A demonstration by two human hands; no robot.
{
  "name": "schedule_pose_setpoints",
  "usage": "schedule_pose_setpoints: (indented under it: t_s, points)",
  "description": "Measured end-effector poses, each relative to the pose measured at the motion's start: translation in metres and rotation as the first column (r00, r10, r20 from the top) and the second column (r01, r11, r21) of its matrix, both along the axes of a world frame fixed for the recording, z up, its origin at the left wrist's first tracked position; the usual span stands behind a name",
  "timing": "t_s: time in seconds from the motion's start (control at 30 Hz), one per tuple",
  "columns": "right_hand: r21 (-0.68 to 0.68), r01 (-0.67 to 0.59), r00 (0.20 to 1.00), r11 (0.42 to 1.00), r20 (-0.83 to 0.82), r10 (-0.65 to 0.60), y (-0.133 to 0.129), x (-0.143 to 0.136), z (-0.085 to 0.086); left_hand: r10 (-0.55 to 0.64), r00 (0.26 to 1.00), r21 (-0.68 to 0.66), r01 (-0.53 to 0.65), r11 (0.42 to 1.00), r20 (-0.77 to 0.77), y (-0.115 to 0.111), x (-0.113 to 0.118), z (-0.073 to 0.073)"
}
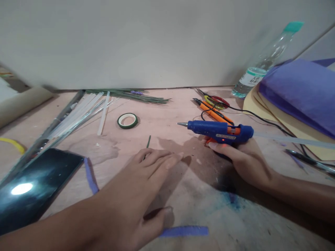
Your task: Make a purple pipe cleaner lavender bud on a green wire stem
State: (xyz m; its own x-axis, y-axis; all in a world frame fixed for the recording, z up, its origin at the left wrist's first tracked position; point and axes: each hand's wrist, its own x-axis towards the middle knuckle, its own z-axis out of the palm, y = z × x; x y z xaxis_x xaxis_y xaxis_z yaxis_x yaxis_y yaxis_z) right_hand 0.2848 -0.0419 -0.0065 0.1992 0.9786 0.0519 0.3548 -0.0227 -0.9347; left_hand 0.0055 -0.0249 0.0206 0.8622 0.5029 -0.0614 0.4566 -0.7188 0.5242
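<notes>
The right hand (246, 164) held the blue glue gun (221, 131) above the table (167, 205), its grip closed around the handle, with the thumb along the side near the orange trigger. The nozzle pointed toward the table's left side, a red light glowed on the body, and a translucent glue stick (293, 139) stuck out behind.

The left hand (138, 177) lay palm down nearer the table's near edge, its fingers extended close together and its thumb spread apart. A short green stem (149, 142) poked out past the fingers; whether they pinched it could not be told. A purple strip (184, 231) lay beside the thumb, and another strip (90, 176) lay between the forearm and a dark phone (39, 184) toward the near left corner.

Near the far edge were a bundle of green stems (131, 94) and, to its left, a pile of pale sticks (78, 113). A roll of green tape (127, 121) lay a little nearer. Scissors (217, 102) and an orange cutter (213, 111) were just beyond the gun. A clear bottle (251, 78) and purple sheets (300, 94) occupied the far right corner.
</notes>
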Motion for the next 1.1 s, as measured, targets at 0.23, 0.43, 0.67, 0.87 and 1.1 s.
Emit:
schedule_pose_setpoints:
  t_s: [0.23,0.43,0.67,0.87,1.1]
  points:
    - [-0.017,0.01,1.0,1.0,0.015,-0.01,-0.002,0.003,-0.002,-0.018,1.0,0.005,0.018,1.0,0.023,-0.001,-0.003,0.0]
    - [0.01,0.028,1.0,1.0,0.001,-0.028,-0.002,0.004,-0.004,0.034,0.998,0.059,-0.037,0.998,0.051,-0.005,-0.006,-0.004]
    - [0.003,0.017,0.999,1.0,0.048,-0.017,-0.001,0.02,-0.014,0.186,0.978,0.087,-0.194,0.977,0.09,0.001,-0.008,-0.003]
    - [0.018,-0.183,0.968,0.983,0.176,0.178,-0.001,0.028,-0.008,0.206,0.977,0.177,-0.213,0.961,0.058,0.018,-0.01,-0.005]
    - [0.125,-0.447,0.874,0.886,0.27,0.403,-0.005,0.029,-0.004,0.338,0.94,0.285,-0.336,0.898,0.046,0.028,-0.01,-0.002]
